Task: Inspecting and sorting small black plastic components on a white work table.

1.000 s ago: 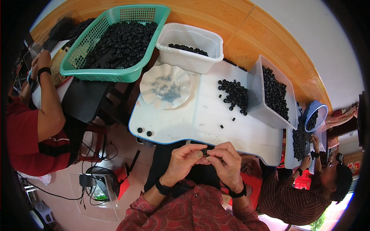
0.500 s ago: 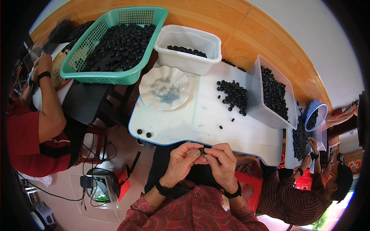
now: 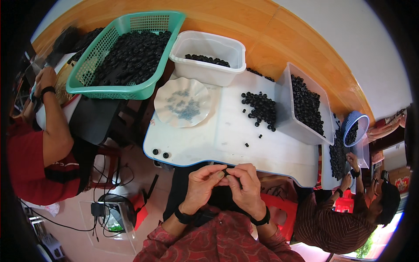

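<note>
Just off the table's front edge, my left hand [image 3: 201, 187] and my right hand [image 3: 245, 187] meet fingertip to fingertip. Both pinch a small black part [image 3: 225, 172], mostly hidden by the thumbs and fingers. Two black round parts with centre holes, one of them a black ring-like part [image 3: 166, 155], lie at the table's front left corner. A scalloped white dish [image 3: 163, 114] farther back carries many tiny clear bluish pieces. To its right, a loose pile of black round parts [image 3: 262, 109] spreads over the white table [image 3: 196, 146], with a few smaller black bits nearby.
Black parts fill a green basket [image 3: 126, 92] at the back left, a white tub [image 3: 205, 73] and a clear grey bin [image 3: 290, 120]. A blue basket [image 3: 355, 115] stands farther right. One person [image 3: 56, 139] works at left, another [image 3: 336, 222] at right. Cables [image 3: 96, 214] trail across the floor.
My fingers have shifted around the small black part, which shows less now. The whole view has moved slightly; the things on the table stay in place.
</note>
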{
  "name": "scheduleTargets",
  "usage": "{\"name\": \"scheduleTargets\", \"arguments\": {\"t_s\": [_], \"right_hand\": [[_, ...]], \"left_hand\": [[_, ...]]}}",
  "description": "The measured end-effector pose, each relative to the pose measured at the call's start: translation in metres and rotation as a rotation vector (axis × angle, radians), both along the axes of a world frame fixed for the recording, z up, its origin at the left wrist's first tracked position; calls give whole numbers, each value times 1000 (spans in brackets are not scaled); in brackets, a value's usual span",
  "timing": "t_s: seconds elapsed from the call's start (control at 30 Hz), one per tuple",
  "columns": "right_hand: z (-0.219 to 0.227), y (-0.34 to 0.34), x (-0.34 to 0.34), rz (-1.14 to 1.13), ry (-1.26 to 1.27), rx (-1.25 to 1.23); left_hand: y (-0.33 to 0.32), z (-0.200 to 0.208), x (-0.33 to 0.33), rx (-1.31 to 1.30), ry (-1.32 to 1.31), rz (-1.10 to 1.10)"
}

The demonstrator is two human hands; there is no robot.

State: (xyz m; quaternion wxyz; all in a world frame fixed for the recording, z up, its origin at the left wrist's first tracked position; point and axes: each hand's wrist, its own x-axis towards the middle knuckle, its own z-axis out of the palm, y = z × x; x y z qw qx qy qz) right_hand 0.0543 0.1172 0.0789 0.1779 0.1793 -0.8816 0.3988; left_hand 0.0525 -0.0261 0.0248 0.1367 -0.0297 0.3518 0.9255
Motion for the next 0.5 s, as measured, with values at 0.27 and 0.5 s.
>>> {"name": "scheduleTargets", "arguments": {"t_s": [0.27, 0.5], "right_hand": [[5, -3, -5, 61, 78, 153], [13, -3, -2, 50, 74, 233]], "left_hand": [[1, 8, 2, -63, -83, 35], [2, 3, 1, -30, -62, -1]]}}
